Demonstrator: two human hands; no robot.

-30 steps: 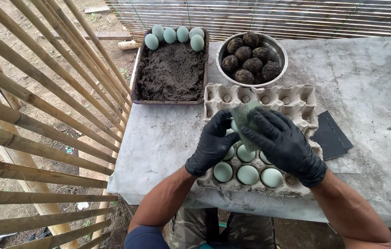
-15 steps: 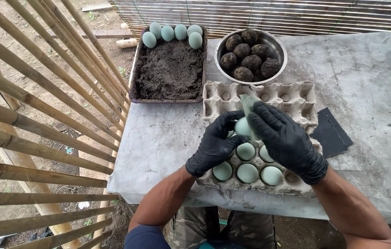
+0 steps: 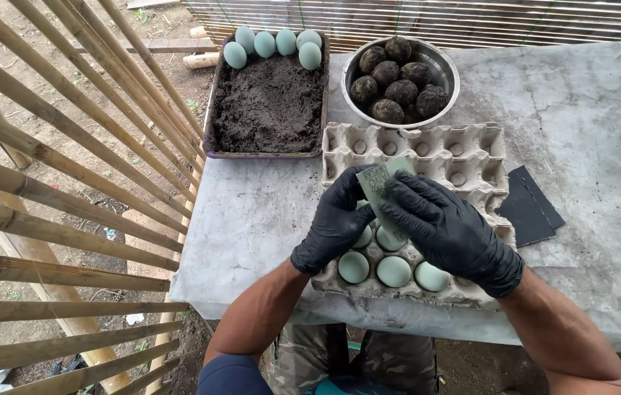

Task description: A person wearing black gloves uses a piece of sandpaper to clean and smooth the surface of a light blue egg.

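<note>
You hold a pale green egg (image 3: 387, 235) between both gloved hands, just above the cardboard egg tray (image 3: 427, 150). Your left hand (image 3: 336, 219) cups it from the left with fingers curled, and your right hand (image 3: 446, 227) presses a greenish scrap of sandpaper (image 3: 378, 183) over its top, fingers closed on it. Three more eggs (image 3: 394, 271) sit in the tray's near row. A dark sheet (image 3: 530, 208) lies right of the tray on the counter (image 3: 588, 132); beyond stand a tray of dark soil (image 3: 270, 102) and a metal bowl (image 3: 438, 58) of mud-coated eggs.
</note>
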